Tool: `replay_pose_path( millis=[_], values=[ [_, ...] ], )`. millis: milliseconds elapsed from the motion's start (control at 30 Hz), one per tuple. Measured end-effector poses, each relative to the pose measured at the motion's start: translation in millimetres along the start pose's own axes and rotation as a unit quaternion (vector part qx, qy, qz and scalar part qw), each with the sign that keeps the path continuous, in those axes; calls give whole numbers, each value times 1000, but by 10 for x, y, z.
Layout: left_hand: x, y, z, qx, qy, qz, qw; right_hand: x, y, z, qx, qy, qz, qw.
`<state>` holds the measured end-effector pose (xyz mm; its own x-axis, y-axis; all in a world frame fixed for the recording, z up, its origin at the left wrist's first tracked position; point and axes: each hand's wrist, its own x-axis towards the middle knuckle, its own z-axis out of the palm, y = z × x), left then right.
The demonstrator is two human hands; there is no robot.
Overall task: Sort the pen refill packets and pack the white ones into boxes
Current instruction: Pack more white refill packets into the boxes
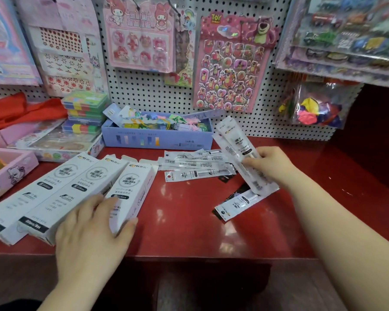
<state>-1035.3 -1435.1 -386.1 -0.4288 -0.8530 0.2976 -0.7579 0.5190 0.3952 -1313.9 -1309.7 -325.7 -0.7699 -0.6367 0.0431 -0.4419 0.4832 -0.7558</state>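
- The left hand (92, 232) lies flat and spread on the near end of the right box (130, 182). The fingers are on top and the thumb is against the box's right edge. It presses rather than grips.
- The right hand (272, 167) is curled round a fanned bunch of white packets (236, 149). It pinches them near the middle and holds them clear of the counter (189, 227), with their tops tilted to the far left.
- Two more boxes (61, 194) lie side by side just left of the right box. All three are white, flat on the red counter, with their far flaps open.
- A loose heap of packets (195, 166) lies flat between the boxes and the right hand, overlapping and mostly white.
- One white packet (236, 204) lies alone nearer, below the right hand. Something dark (241, 189) pokes out beside it, perhaps black packets, but it is too blurred to be sure.
- Behind the heap, a blue tray (157, 140) of coloured clips stands against the pegboard (148, 90).
- Far left are stacked cases (85, 108) and a pink box (9, 171).
- On the pegboard hang a bear sticker sheet (231, 70) and, to the right, a balloon bag (317, 108).
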Motion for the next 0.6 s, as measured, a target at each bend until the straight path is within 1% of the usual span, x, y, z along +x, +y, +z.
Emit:
replay_pose_path(
  millis=[133,233,300,333,400,467,533,600],
  values=[
    [20,8,-34,-3,27,15,1000,-33,44,-57,74,-23,23,997],
    [37,72,-98,-21,33,48,998,-42,23,-9,84,-47,18,995],
    [46,208,-103,-90,32,74,993,-32,18,34,103,-64,19,992],
    [47,330,-108,-151,6,78,985,-34,16,51,114,-74,19,991],
    [75,611,-43,-286,-76,56,954,-57,8,79,130,-96,15,987],
    [176,879,95,-385,-167,-3,908,-100,-10,96,139,-123,9,983],
    [290,1083,241,-454,-239,-53,857,-156,-31,115,145,-149,2,978],
    [382,1229,347,-487,-272,-53,828,-214,-42,153,151,-173,0,973]
  ],
)
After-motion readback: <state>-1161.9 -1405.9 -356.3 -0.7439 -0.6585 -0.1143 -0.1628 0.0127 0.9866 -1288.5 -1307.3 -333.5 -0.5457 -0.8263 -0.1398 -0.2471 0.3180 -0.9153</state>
